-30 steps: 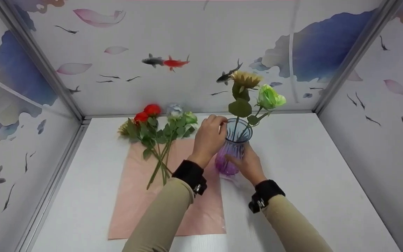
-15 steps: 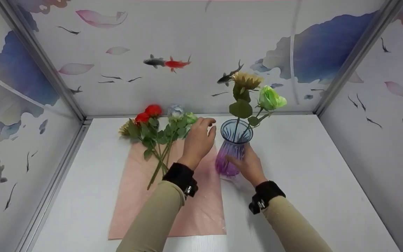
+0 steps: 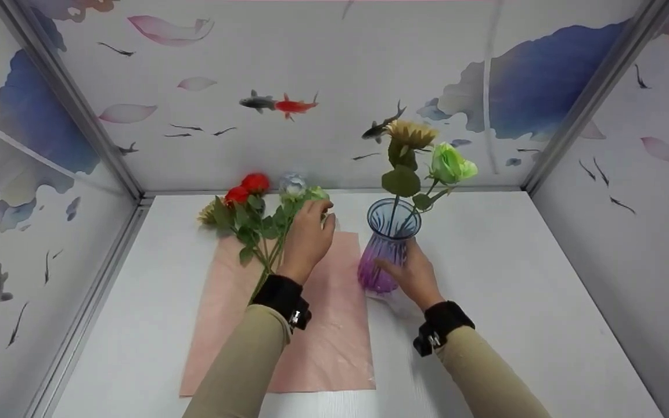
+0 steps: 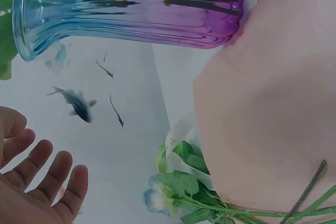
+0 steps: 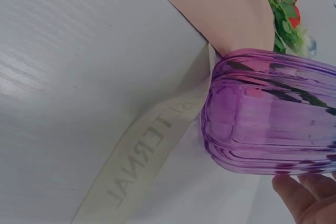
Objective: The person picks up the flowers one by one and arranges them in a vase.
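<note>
A ribbed glass vase [image 3: 382,261], blue at the top and purple below, stands on the table. My right hand [image 3: 416,273] grips its side, thumb across the front. Inside the vase are a yellow sunflower [image 3: 413,133] and a green rose [image 3: 450,164], their stems showing through the glass. To the left, my left hand [image 3: 309,238] hovers over the loose flowers with relaxed fingers and nothing in them. Those flowers include red roses [image 3: 255,183], a pale blue rose [image 3: 292,184] and another sunflower [image 3: 207,215]. My left hand hides part of their stems.
Pink wrapping paper [image 3: 326,342] lies under the flower stems. A pale printed ribbon [image 5: 144,150] runs out from beneath the vase's base. Patterned panels [image 3: 334,58] enclose the white table [image 3: 485,278] at the back and both sides.
My left hand has left the vase rim and moved left, over the loose flowers. The right hand keeps its hold on the vase, which stays in place.
</note>
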`<state>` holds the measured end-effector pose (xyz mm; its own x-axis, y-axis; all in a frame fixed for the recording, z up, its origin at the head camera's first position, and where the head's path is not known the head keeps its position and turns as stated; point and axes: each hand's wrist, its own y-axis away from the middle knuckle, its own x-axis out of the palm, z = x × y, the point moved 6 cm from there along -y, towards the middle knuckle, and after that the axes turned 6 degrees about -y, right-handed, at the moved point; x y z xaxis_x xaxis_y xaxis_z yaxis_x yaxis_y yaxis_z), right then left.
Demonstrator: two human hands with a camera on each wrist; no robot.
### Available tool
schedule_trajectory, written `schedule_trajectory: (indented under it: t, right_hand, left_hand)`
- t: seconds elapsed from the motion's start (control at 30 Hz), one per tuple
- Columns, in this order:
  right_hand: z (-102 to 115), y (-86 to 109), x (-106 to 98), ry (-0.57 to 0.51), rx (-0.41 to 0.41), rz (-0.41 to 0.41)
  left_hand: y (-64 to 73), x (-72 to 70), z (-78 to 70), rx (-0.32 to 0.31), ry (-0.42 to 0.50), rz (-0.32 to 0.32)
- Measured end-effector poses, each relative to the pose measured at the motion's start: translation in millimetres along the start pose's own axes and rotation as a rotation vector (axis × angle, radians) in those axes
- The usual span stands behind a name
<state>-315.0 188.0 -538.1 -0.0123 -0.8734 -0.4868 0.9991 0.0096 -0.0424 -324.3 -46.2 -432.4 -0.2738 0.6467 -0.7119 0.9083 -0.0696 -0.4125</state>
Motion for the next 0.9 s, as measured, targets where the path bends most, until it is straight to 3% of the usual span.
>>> schedule_trajectory:
  t: [0.33,0.9]
  right_hand:
    - [-1.9,-0.2,-0.2,-0.011,0.035,0.01]
    - [-1.8,-0.2,-0.5,-0.01,0.011,0.0]
  left_hand:
    - [3.4,-1.6,22.6,-0.099,0.017,0.061]
    - [7.3,-8.2,62.3,-0.167,-0.049,0.014]
